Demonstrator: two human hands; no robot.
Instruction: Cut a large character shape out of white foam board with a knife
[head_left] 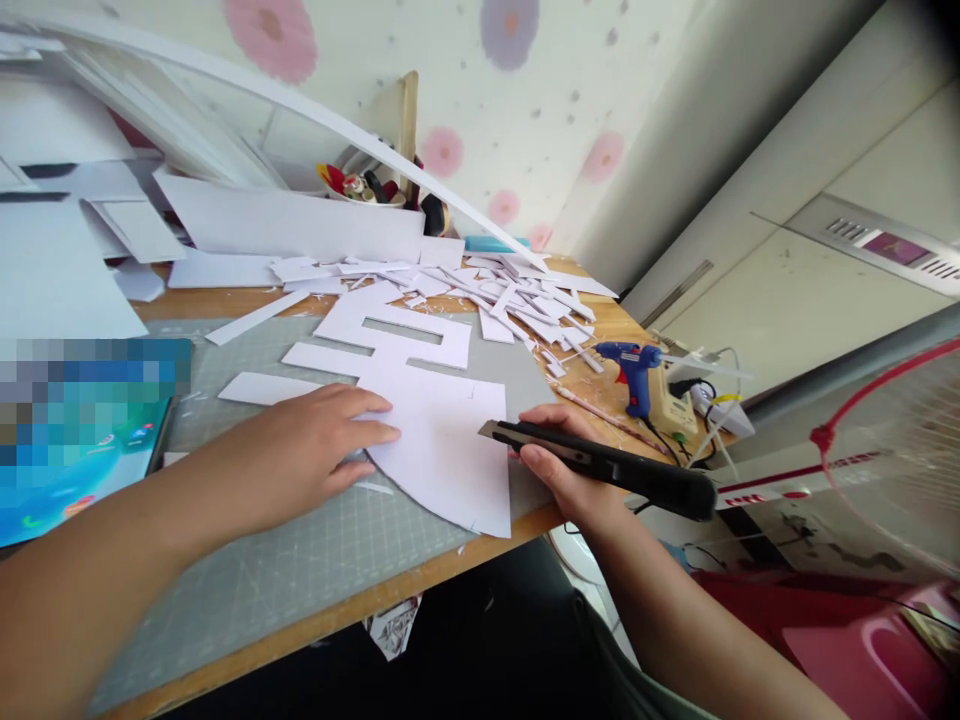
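Note:
My right hand (566, 455) is closed around a black utility knife (600, 462), whose short blade points left over a white foam board piece (446, 440). The board has slots cut in its upper part and a curved lower left edge; small pencil marks show near its right side. My left hand (322, 440) lies with its fingers stretched out, fingertips on the board's left edge. Under the board is a grey cutting mat (300, 560). A white strip (266, 388) lies on the mat just beyond my left hand.
White offcuts (525, 300) are heaped at the back of the wooden table (450, 555). A blue glue gun (634, 375) stands at the right by a power strip (673, 400). A tablet (142, 430) sits at the left, and a long white strip (300, 105) arches overhead.

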